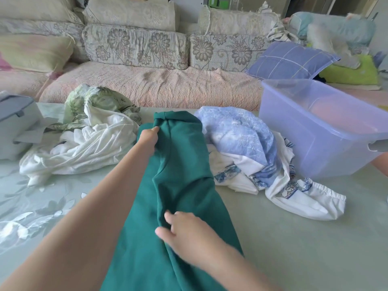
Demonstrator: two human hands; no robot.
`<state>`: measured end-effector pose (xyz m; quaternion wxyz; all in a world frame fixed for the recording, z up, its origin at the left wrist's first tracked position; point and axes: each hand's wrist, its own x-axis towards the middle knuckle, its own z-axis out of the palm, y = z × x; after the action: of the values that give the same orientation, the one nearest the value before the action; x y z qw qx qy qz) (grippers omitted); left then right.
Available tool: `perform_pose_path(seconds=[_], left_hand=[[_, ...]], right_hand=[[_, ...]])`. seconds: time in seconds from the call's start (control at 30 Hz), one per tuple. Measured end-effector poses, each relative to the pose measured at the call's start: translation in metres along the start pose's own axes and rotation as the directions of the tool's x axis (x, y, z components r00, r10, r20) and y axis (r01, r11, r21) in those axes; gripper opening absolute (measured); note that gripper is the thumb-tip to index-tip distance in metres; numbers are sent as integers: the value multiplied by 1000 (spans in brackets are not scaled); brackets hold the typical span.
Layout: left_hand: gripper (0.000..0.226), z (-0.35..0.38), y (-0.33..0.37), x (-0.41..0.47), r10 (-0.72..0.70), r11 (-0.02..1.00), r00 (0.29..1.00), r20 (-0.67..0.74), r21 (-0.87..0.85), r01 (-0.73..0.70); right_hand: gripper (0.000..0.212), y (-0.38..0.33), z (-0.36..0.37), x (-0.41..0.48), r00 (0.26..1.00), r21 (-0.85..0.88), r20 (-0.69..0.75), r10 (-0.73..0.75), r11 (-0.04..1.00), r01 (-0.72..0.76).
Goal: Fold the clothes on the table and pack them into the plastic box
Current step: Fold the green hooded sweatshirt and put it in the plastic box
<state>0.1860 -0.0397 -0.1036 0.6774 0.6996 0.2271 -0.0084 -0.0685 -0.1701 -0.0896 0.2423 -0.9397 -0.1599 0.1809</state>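
Observation:
A teal garment lies stretched lengthwise down the middle of the table. My left hand grips its far end near the folded top edge. My right hand pinches a fold of the same teal cloth close to me. A white and green-leaf pile lies to the left. A blue and white patterned pile lies to the right. The translucent blue plastic box stands at the right, and something pinkish shows through its wall.
A grey lidded case sits at the table's left edge. A sofa with floral cushions runs behind the table, with a blue checked pillow on its right. Part of another person's arm shows at the right edge.

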Motion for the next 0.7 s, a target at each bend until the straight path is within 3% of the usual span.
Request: perform_pose_path(seconds=[0.07, 0.17, 0.23, 0.3, 0.43, 0.7], left_hand=[[15, 2, 3, -9, 47, 998, 998, 52, -32, -46], [11, 8, 9, -17, 161, 986, 980, 120, -74, -152], [16, 13, 10, -20, 231, 969, 966, 117, -115, -218], [7, 18, 9, -23, 303, 949, 948, 96, -124, -290], [11, 21, 5, -22, 368, 930, 922, 119, -75, -361], [13, 16, 2, -12, 412, 909, 896, 166, -2, -417]], right_hand=[[28, 11, -20, 7, 999, 197, -43, 3, 980, 5], [17, 33, -63, 44, 951, 383, -308, 41, 920, 85], [19, 47, -101, 83, 863, 378, -501, 67, 914, 148], [28, 60, -136, 127, 795, 233, -605, 42, 964, 126], [47, 66, -171, 200, 806, 112, -591, -20, 988, 107], [31, 48, -154, 245, 796, -11, -566, -217, 967, 255]])
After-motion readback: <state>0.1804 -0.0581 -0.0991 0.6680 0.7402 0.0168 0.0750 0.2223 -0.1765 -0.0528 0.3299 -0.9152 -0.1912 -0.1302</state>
